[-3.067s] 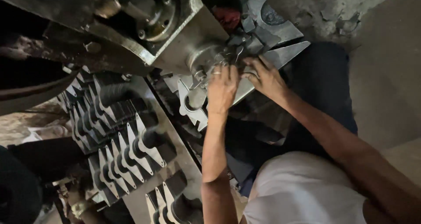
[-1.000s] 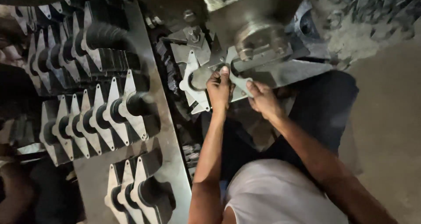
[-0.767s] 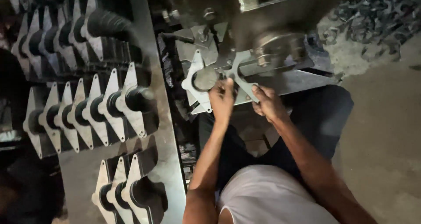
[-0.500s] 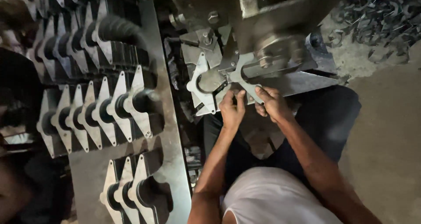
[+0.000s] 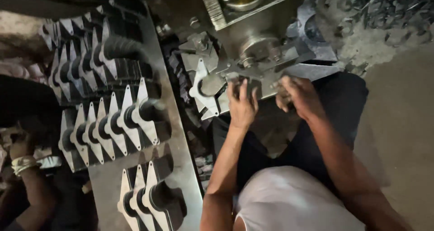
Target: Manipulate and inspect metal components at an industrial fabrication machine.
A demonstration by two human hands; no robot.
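Press machine is taking up the top centre: heavy grey steel block, dull and oily, with a round boss and bolts on its face. The steel bench is running down the left, smooth and worn. Rows of stamped blanks are standing on edge on it, packed like files: thin sheet, pointed lobes, a dark round bore through each. The scrap pile is lying top right on the gritty concrete floor, small curled offcuts.

The workpiece is lying flat on the press bed, just below the boss. It's the same pale sheet profile, with a round hole showing. Reads as the load/seat step: the part is being lined up at the tool.

Left hand is lying on the bed just right of the workpiece, fingers stretched out flat, not clamped on anything. Right hand is sitting at the bed edge with fingers curled; can't tell what, if anything, it's gripping.

My call: any next move needs the part seated square and both hands clear of the tool.

Another person's forearm, banded at the wrist, is showing bottom left, well apart.
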